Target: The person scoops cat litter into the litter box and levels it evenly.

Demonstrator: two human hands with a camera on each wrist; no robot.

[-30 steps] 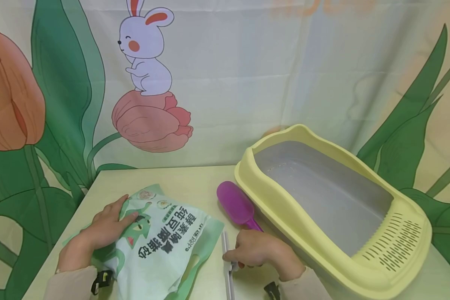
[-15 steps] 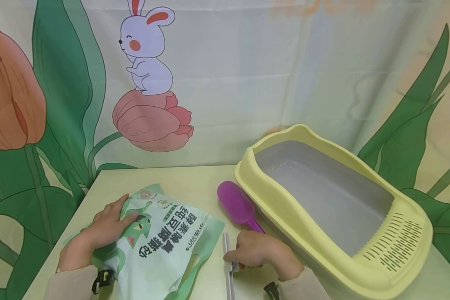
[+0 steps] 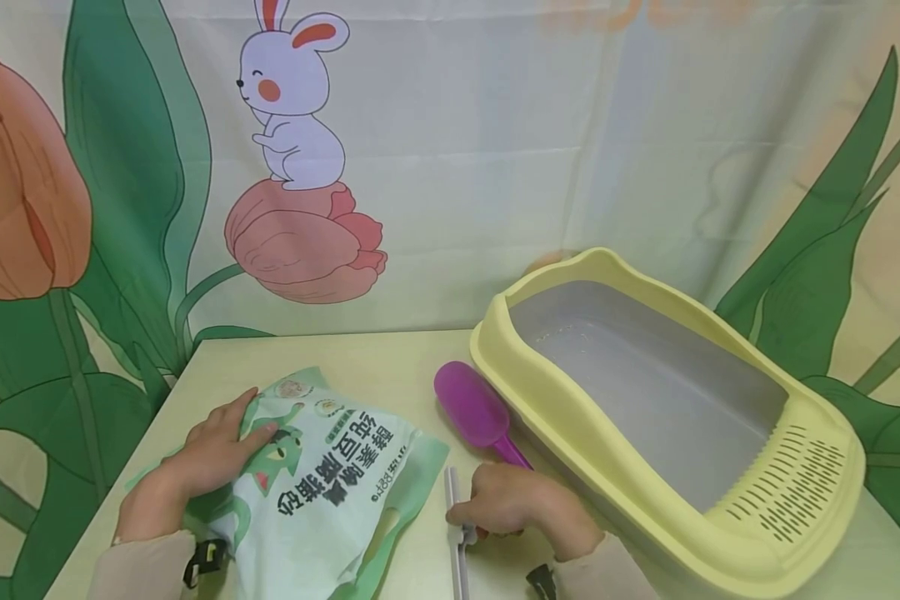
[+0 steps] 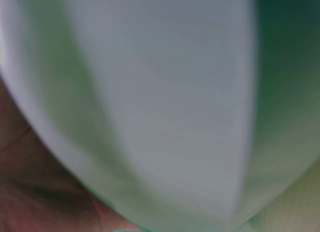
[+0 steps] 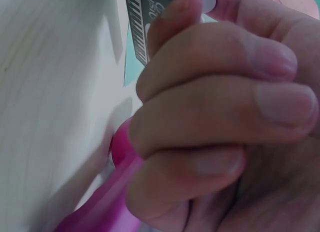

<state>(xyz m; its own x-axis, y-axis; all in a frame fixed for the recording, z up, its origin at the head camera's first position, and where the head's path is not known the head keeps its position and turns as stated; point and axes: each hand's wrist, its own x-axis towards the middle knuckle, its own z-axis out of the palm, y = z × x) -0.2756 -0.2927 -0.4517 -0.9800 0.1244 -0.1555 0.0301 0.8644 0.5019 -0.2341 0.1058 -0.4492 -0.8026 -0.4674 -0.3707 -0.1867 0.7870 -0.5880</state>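
A pale green and white cat litter bag (image 3: pixel 345 475) with a printed cat lies on the table, left of centre. My left hand (image 3: pixel 217 450) rests on its left side, fingers extended and thumb spread; the bag fills most of the left wrist view. My right hand (image 3: pixel 510 498), fingers curled, holds a long narrow pale grey bar (image 3: pixel 458 575) with a small rounded knob; its exact kind is unclear. In the right wrist view, a dark face with white stripes and lettering (image 5: pixel 144 15) shows past the fingers. A purple scoop (image 3: pixel 472 404) lies beyond this hand, its handle partly hidden.
A yellow litter box (image 3: pixel 562 417) with a grey inside stands on the right of the table (image 3: pixel 390 367), slanting toward the front right. Its slotted ledge (image 3: pixel 791 479) faces me. Behind the table hangs a printed cloth (image 3: pixel 480 167) with a rabbit and tulips.
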